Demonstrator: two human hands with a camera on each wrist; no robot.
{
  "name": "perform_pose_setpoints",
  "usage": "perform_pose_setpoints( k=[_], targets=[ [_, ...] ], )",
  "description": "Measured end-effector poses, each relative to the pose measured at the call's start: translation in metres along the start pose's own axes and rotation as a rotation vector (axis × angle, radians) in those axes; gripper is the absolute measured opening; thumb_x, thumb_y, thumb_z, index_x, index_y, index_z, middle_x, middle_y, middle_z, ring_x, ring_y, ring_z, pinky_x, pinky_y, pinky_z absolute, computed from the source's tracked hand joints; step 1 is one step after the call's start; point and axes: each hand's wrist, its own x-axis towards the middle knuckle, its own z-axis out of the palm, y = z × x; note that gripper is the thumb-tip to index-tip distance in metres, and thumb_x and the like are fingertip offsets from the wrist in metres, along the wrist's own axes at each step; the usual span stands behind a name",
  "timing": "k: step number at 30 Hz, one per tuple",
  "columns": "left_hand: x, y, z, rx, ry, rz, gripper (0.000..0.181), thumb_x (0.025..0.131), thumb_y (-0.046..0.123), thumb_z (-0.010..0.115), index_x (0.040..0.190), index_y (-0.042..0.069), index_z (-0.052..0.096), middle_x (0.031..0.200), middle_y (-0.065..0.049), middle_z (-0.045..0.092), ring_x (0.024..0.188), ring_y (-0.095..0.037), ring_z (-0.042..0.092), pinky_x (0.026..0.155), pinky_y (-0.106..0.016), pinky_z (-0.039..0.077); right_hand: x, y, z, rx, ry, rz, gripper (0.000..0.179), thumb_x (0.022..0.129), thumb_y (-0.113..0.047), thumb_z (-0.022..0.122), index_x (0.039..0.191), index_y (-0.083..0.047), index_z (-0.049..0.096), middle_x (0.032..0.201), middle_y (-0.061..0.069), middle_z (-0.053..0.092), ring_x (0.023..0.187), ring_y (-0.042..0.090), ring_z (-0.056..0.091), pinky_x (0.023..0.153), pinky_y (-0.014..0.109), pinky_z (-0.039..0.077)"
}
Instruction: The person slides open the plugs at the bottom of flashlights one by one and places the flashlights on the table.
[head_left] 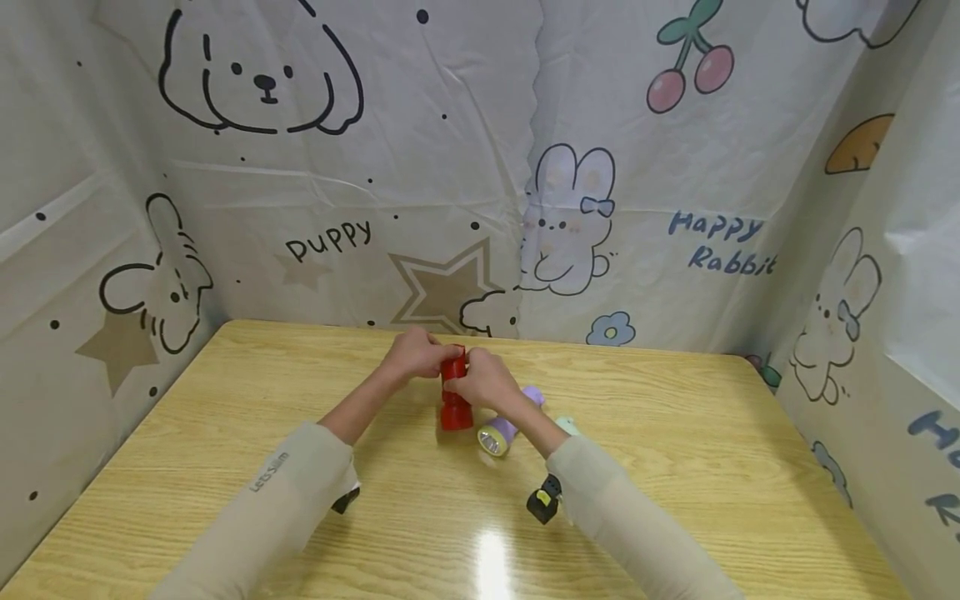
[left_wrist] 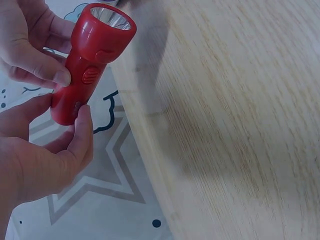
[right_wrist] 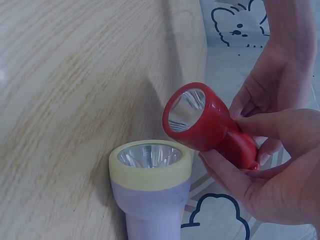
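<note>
A red flashlight (head_left: pixel 456 414) is held by both hands over the back of the table, its lens end toward the person. My left hand (head_left: pixel 414 353) pinches the tail end between thumb and fingers, as the left wrist view shows. Around the middle of the body, my right hand (head_left: pixel 483 380) grips with thumb and fingers, the thumb close to the ribbed red switch (left_wrist: pixel 90 75). Beside the right hand lies a purple flashlight (right_wrist: pixel 151 202) with a pale yellow rim, its lens facing the person; the right forearm partly covers it in the head view.
A mint-green thing (head_left: pixel 567 426) shows past the right forearm, mostly hidden. Small black pieces appear by the right cuff (head_left: pixel 543 503) and the left cuff. The wooden table (head_left: pixel 660 417) meets a printed cloth (head_left: pixel 450 167) at its back edge.
</note>
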Motion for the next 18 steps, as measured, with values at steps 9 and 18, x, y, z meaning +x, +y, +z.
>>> perform_pose_setpoints(
  k=[9, 18],
  targets=[
    [0.0001, -0.0018, 0.0002, -0.057, 0.022, 0.042, 0.030, 0.092, 0.026, 0.070, 0.085, -0.003, 0.072, 0.077, -0.006, 0.062, 0.085, -0.030, 0.069, 0.073, -0.032, 0.061, -0.0006, 0.0016, -0.0024, -0.026, 0.033, -0.040, 0.044, 0.089, -0.015, 0.074, 0.123, 0.008, 0.060, 0.086, 0.009, 0.066, 0.070, 0.017, 0.061, 0.057, 0.025, 0.052],
    [-0.0007, -0.0007, -0.0007, -0.110, 0.041, 0.059, 0.028, 0.092, 0.024, 0.071, 0.090, -0.004, 0.071, 0.093, -0.013, 0.067, 0.081, -0.025, 0.066, 0.075, -0.033, 0.061, -0.0022, 0.0002, -0.0069, -0.047, 0.058, -0.081, 0.039, 0.089, -0.014, 0.074, 0.120, 0.006, 0.061, 0.091, 0.010, 0.069, 0.074, 0.018, 0.064, 0.061, 0.026, 0.054]
  ],
)
